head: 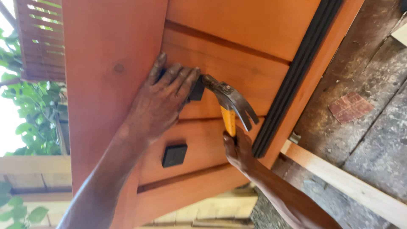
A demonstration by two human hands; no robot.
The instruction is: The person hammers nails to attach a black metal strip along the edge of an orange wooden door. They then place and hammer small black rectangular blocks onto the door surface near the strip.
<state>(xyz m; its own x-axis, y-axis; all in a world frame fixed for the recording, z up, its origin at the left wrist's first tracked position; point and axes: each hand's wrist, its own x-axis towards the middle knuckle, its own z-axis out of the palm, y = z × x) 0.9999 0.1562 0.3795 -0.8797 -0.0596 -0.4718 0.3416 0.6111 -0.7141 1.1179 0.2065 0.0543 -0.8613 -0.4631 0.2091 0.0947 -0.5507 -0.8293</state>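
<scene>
Left hand (163,99) is pressing a small black square block (196,89) against the orange wooden panel (237,46) at frame center, while right hand (238,148) is gripping the yellow-handled claw hammer (229,101), head touching the block's right edge, handle running down-right.

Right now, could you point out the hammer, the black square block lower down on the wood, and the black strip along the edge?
hammer (231,98), head view, on its steel head.
black square block (174,155), head view, on the middle of its face.
black strip (296,74), head view, midway along its ribbed length.
</scene>
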